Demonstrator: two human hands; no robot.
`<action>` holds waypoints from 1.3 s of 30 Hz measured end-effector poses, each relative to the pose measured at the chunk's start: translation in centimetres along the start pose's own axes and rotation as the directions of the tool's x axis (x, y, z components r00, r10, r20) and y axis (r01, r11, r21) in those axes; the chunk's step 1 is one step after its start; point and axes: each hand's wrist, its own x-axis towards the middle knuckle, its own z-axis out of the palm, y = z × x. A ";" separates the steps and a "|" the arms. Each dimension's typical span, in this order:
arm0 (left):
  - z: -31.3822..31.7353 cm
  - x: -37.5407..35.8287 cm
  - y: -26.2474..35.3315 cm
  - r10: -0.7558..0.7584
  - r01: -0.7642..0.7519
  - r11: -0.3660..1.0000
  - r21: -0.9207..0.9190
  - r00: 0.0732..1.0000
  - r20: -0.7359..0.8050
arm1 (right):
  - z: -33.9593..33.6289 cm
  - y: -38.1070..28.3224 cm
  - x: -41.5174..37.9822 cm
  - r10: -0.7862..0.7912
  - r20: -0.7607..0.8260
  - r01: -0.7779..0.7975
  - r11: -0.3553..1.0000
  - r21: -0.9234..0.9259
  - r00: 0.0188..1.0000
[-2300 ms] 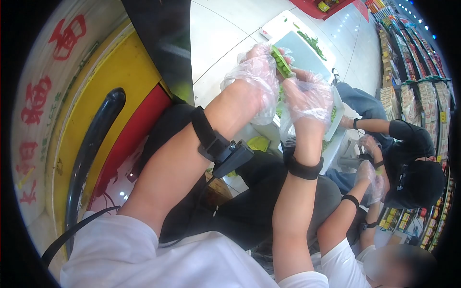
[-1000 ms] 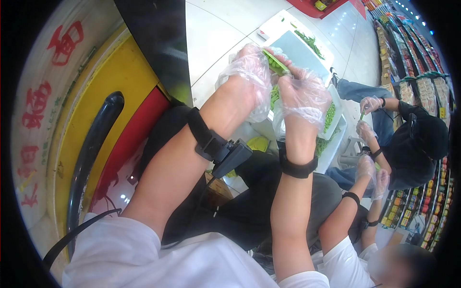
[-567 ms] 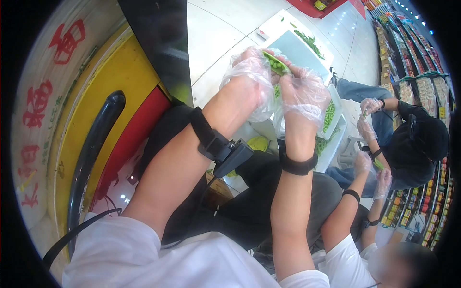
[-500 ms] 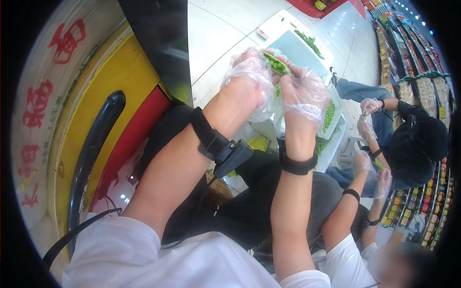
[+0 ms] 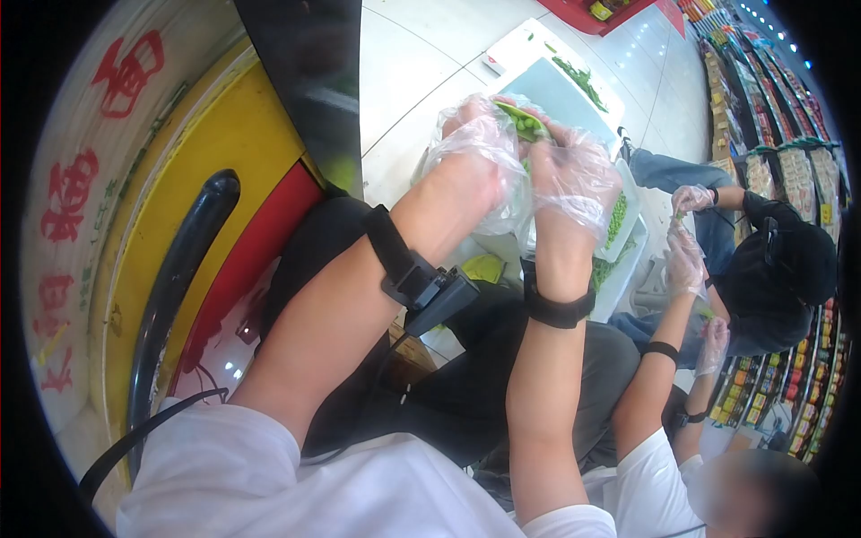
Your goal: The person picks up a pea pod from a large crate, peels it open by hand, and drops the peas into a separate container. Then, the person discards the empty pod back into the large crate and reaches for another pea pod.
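An opened green pea pod point(image 5: 524, 123) is held up between my two hands, with round peas showing inside it. My left hand point(image 5: 477, 134), in a loose clear plastic glove, is closed around the pod's left end. From the other side, my right hand point(image 5: 578, 175), gloved the same way, pinches the pod's right end; some fingertips are hidden behind the glove folds. Below and partly behind my right hand, a tray holds shelled peas point(image 5: 616, 221). A pale blue tray point(image 5: 543, 81) lies just beyond the hands.
Green pods point(image 5: 581, 82) lie on a white lid or tray point(image 5: 517, 45) at the back. Two people in gloves work at the right, a gloved hand point(image 5: 686, 260) among them. Stocked shelves point(image 5: 780, 99) line the right; a yellow panel with a black handle point(image 5: 184, 296) stands left.
Both my hands have shifted slightly right and down with the pod, which appears spread wider. At the right, the nearer person's gloved hand has moved up.
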 end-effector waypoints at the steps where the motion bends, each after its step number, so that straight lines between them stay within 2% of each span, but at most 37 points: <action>1: 0.0 0.1 0.0 0.000 0.000 1.000 0.000 1.000 0.000 | -0.1 -0.1 0.0 0.000 0.000 0.000 1.000 0.000 1.000; 4: 0.1 0.1 -0.1 -0.020 0.019 1.000 -0.006 1.000 -0.020 | -0.4 -0.4 -0.2 0.039 0.033 -0.040 0.999 0.030 0.999; 7: 0.2 0.0 -0.1 0.007 -0.006 1.000 0.007 1.000 -0.026 | -0.5 -0.6 -0.1 0.040 0.032 -0.039 0.999 -0.019 0.999; 9: 0.3 -0.2 -0.2 0.015 -0.015 1.000 -0.005 0.999 -0.046 | -0.7 -0.7 -0.1 0.048 0.043 -0.049 0.998 0.025 0.998; 19: 0.2 -0.1 -0.6 0.014 -0.016 1.000 -0.021 0.997 -0.080 | -0.3 -0.5 -0.2 0.053 0.005 -0.053 0.995 0.079 0.999; 22: 0.0 0.0 -0.7 -0.004 0.002 0.999 -0.041 0.998 -0.061 | -0.2 -0.4 -0.1 0.041 -0.026 -0.039 0.996 0.076 0.999; 27: -0.4 0.7 -0.7 -0.015 0.014 0.998 -0.057 1.000 -0.019 | -0.2 -0.9 0.0 0.107 0.004 -0.107 0.988 0.110 0.994; 34: 0.1 0.1 -0.7 -0.011 0.009 0.996 -0.092 1.000 -0.015 | -0.1 -0.8 0.1 0.077 -0.017 -0.075 0.993 0.093 0.997; 39: -1.0 1.6 -0.9 -0.102 0.113 0.980 -0.163 0.992 0.073 | -0.2 -1.0 0.1 0.085 -0.016 -0.084 0.994 0.074 0.996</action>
